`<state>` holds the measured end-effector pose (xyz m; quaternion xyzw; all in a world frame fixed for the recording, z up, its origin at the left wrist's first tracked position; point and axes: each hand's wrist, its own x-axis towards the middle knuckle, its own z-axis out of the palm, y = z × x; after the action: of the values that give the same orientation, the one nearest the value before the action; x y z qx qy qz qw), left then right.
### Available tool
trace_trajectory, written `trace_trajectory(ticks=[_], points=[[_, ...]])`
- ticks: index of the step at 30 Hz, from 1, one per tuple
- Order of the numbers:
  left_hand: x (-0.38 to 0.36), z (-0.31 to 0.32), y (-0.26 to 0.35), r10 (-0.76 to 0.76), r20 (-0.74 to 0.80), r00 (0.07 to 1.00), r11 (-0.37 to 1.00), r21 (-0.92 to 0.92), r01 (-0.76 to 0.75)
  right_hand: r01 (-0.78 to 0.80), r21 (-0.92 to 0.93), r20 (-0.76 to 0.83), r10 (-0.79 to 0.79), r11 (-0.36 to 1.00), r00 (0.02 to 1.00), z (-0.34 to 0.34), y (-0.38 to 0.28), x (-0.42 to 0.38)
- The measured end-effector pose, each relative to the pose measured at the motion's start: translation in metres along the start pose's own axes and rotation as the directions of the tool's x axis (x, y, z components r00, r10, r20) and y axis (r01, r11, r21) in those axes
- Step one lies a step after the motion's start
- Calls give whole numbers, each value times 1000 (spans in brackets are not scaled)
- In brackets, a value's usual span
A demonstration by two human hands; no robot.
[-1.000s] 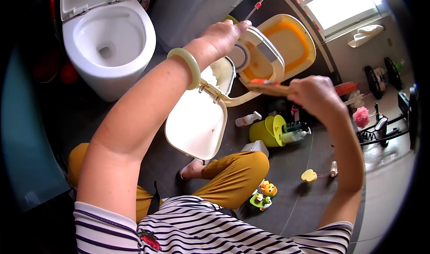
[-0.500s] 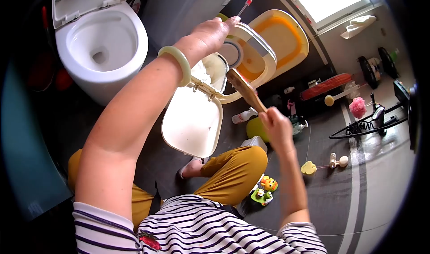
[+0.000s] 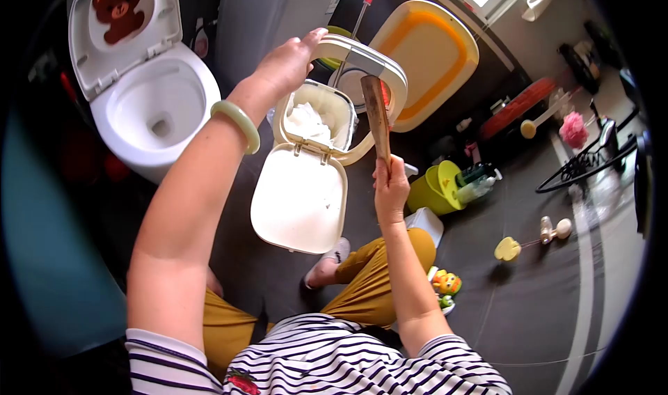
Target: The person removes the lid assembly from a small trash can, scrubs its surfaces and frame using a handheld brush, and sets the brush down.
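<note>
My left hand, with a pale bangle on the wrist, is closed on the top of a white oval frame. A grey section shows along its upper side. My right hand grips the lower end of a flat, paddle-shaped wooden tool, held upright so that it overlaps the frame's right side. Below and between my hands stands a white trash bin with crumpled white tissue inside. Its hinged lid hangs open toward me.
A toilet with raised lid is at the left, near a grey appliance. An orange-and-white basin leans against the wall behind. To the right are a yellow-green bucket, bottles and a toy.
My left hand has moved left with the frame. My right hand has moved left and turned the wooden tool more upright. The bin's opening now shows more fully as the view shifted.
</note>
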<state>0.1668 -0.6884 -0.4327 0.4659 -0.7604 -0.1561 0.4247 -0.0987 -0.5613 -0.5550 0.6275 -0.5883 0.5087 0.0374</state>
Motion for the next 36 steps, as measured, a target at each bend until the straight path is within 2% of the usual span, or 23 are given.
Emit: trace_trajectory(ticks=[3, 5, 6, 7, 8, 9, 11, 13, 15, 18, 19, 21, 23, 24, 25, 26, 27, 29, 31, 33, 34, 36], points=[[-4, -2, 5, 47, -23, 999, 999, 3, -47, -26, 19, -67, 27, 999, 997, 3, 11, -7], [12, -6, 6, -162, 148, 976, 952, -237, 194, -67, 61, -69, 71, 996, 995, 4, 10, -18], [16, -7, 1, -137, 130, 982, 940, -296, 170, -57, 45, -66, 60, 997, 996, 1, 6, -22], [13, -9, -1, -26, 96, 995, 986, -163, 41, -51, 27, -63, 52, 998, 997, -3, 2, -24], [11, -11, -3, 86, 61, 994, 996, -20, -85, 33, 6, -75, -32, 999, 997, -10, -5, -22], [12, -12, -7, 134, 71, 988, 990, -55, -131, 107, -17, -89, -108, 994, 990, -18, -11, -18], [6, -21, 6, 96, 125, 987, 995, -16, -95, 270, -78, -137, -279, 960, 951, -27, -10, -6], [5, -30, 20, -44, 260, 965, 997, -50, 59, 256, -151, -84, -270, 955, 959, -36, -13, 3], [14, -34, 19, -81, 334, 939, 997, 28, 76, 180, -96, -79, -188, 979, 979, -37, -16, 5], [6, -35, 42, -202, 313, 928, 979, 89, 183, 86, 29, -11, -85, 996, 996, -36, -15, 3], [4, -35, 49, -211, 315, 925, 976, 129, 178, 44, 93, 36, -48, 995, 998, -36, -15, -1], [5, -31, 53, -224, 284, 932, 972, 131, 194, 16, 140, 24, -20, 990, 1000, -36, -14, -10], [11, -31, 54, -249, 296, 922, 960, 201, 195, -142, 325, 187, 84, 935, 979, -40, -16, -20], [13, -31, 55, -253, 314, 915, 963, 174, 207, -190, 446, 221, 98, 874, 970, -38, -15, -26], [16, -30, 55, -257, 332, 908, 965, 142, 221, -300, 585, 317, 129, 754, 940, -35, -15, -32], [18, -29, 53, -255, 342, 905, 966, 133, 222, -489, 705, 478, 167, 514, 863, -34, -20, -36], [19, -28, 54, -255, 347, 903, 966, 139, 219, -641, 731, 626, 144, 234, 766, -34, -26, -37], [19, -27, 56, -276, 347, 896, 961, 93, 260, -754, 655, 754, 101, -50, 649, -36, -42, -37], [20, -28, 53, -262, 344, 902, 965, 79, 250, -734, 599, 775, 1, -321, 632, -31, -56, -36], [21, -31, 49, -273, 342, 899, 961, 58, 269, -709, 541, 794, -4, -452, 608, -25, -72, -33], [21, -33, 47, -267, 339, 902, 963, 52, 265, -696, 542, 789, 1, -471, 614, -22, -79, -31], [17, -36, 44, -269, 336, 903, 963, 66, 263, -702, 580, 779, 28, -413, 627, -19, -81, -28]])
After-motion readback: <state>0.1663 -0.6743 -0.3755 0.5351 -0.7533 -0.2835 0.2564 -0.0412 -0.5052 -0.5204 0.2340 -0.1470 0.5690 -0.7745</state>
